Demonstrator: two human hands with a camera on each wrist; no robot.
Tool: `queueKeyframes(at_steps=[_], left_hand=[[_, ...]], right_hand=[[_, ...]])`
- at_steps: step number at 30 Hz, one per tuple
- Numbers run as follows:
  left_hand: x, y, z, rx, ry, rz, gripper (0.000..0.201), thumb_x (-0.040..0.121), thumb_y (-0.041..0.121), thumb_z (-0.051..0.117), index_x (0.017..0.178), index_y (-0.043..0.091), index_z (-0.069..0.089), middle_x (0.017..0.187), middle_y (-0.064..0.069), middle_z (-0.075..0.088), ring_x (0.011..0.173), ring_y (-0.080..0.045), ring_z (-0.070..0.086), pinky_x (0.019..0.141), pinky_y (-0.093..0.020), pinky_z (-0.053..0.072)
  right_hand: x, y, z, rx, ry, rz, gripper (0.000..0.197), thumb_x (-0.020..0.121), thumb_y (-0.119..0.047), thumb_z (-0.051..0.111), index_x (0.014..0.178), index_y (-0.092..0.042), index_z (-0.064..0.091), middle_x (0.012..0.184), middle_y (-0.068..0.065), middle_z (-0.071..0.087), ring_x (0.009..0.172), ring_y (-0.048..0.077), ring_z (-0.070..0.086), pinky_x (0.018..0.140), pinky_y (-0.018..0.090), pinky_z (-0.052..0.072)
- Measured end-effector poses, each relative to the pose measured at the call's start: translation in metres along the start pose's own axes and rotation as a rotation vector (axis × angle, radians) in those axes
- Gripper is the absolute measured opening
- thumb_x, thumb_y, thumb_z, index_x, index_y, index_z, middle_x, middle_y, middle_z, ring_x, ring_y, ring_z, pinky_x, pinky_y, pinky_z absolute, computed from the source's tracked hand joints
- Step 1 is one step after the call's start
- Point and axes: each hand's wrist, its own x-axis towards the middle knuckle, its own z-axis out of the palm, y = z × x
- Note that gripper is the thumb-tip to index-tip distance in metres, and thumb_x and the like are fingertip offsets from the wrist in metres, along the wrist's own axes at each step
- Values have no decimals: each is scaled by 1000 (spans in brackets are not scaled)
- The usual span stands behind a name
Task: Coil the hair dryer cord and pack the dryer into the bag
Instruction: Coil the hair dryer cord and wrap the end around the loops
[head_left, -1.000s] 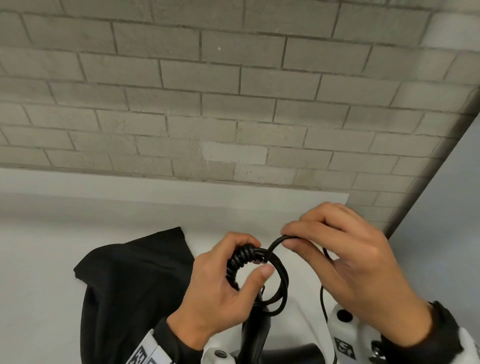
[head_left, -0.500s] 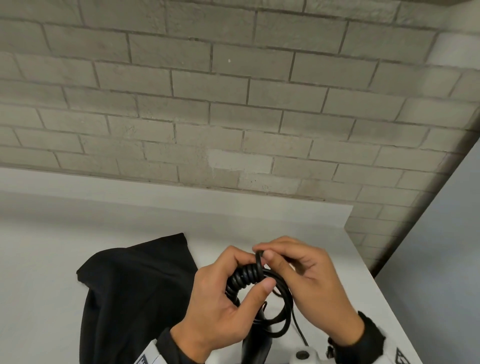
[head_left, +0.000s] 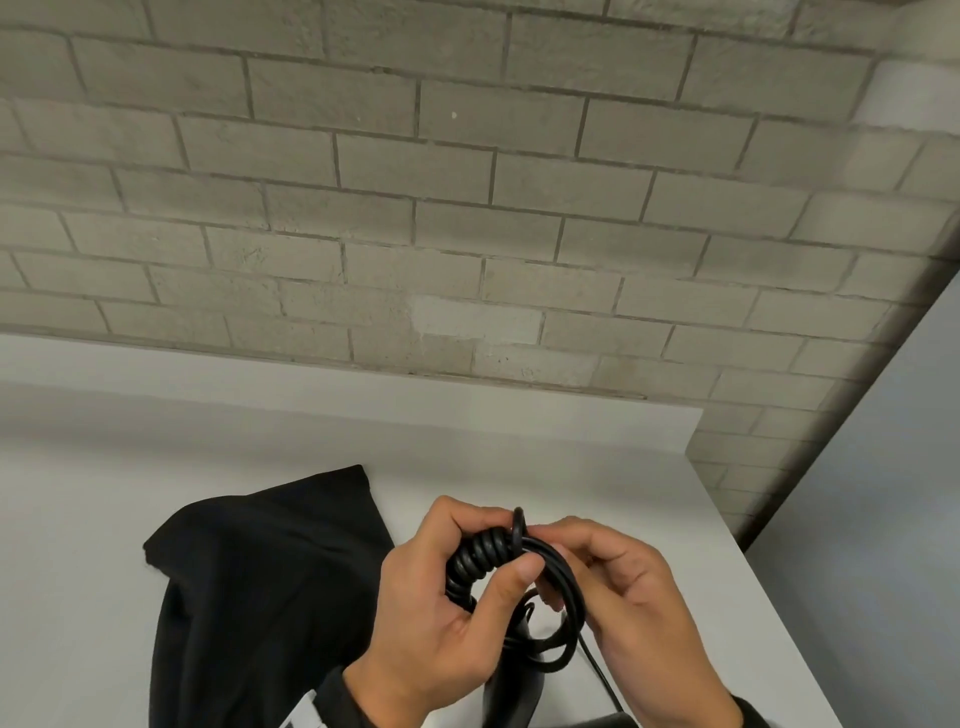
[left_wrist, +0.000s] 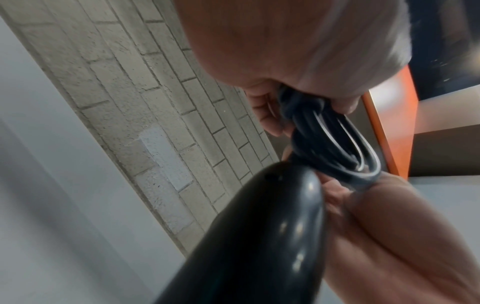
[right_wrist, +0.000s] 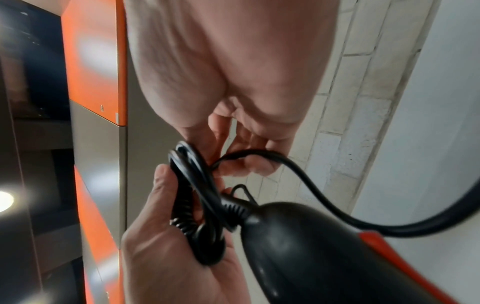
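Above the table my left hand (head_left: 491, 545) grips a bundle of black cord (head_left: 480, 556): tight wraps sit on top and larger loops hang below. My right hand (head_left: 545, 564) pinches a strand of cord against the right end of the wraps. The black dryer handle (head_left: 511, 691) hangs under the bundle at the bottom edge. In the right wrist view the loose cord (right_wrist: 324, 201) runs from my right fingers down past the dryer (right_wrist: 311, 246). The left wrist view shows the handle (left_wrist: 246, 246) and the loops (left_wrist: 332, 148) up close. A black bag (head_left: 260, 597) lies flat to the left.
The white table (head_left: 597, 467) ends at a grey brick wall (head_left: 467, 208) behind and has its right edge (head_left: 769, 613) close to my right hand. Orange and grey cabinet panels (right_wrist: 93, 61) appear in the wrist views.
My right hand has moved left, bringing its strand of cord from a raised loop down onto the coil beside my left thumb. Both hands have drawn together; the left keeps its grip.
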Motion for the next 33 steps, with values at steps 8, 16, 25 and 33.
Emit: queueKeyframes(at_steps=[8,16,25,33], left_hand=[[2,-2,-4,99,47,-91,21,84,40,67,102,31,59,84,22,68,71,1,67,64,-6,48],[4,0,-6,26,-51,-153,31,88,28,62,119,22,63,101,9,70,97,-16,69,81,-19,53],[5,2,-2,74,66,-251,18,84,31,69,98,21,66,89,14,69,85,-6,68,71,-7,48],[3,3,3,107,133,-240,18,81,22,69,98,24,65,90,18,69,84,-1,69,72,-5,48]], right_hand=[[-9,4,0,-61,-141,33,24,71,-17,79,94,-10,73,76,12,61,77,17,61,75,25,48],[-6,-7,-6,-104,-224,108,7,76,-17,76,82,-18,71,76,-4,64,76,11,58,71,27,46],[-19,12,12,-481,309,-122,48,54,-26,89,95,-33,66,93,-5,64,89,14,59,82,22,48],[-26,26,42,-1095,546,-505,18,82,-28,66,90,-20,79,66,0,54,47,18,45,40,24,40]])
